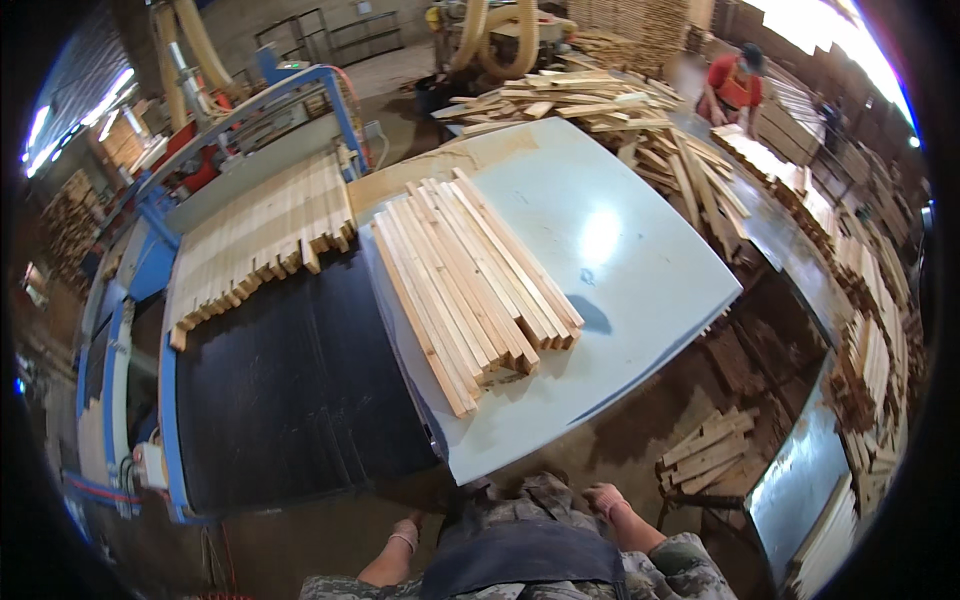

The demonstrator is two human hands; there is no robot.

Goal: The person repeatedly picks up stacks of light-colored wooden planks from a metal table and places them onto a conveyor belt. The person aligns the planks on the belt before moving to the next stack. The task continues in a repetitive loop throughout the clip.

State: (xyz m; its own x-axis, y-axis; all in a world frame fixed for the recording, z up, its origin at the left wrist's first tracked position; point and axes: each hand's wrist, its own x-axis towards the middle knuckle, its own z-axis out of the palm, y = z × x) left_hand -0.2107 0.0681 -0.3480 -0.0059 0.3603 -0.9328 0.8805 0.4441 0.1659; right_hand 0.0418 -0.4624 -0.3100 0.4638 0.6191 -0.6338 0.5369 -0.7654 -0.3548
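My left hand [407,531] hangs low beside my waist, short of the worktable's near edge, and nothing shows in it. On the other side of my body, my right hand [605,498] is also low, its fingers loosely bent and holding nothing visible. Both hands look loosely open and touch no wood. Ahead of them, a batch of wooden strips [455,275] lies side by side on the pale blue-grey tabletop [640,260]. Their near ends are uneven, and narrow gaps part some of the strips.
Left of the table is a black conveyor belt [300,390] in a blue frame [172,430], with a row of wooden strips [265,220] across its far part. A loose wood pile [570,100] lies behind the table. A person in red [735,85] works at the far right. Offcuts [708,452] lie lower right.
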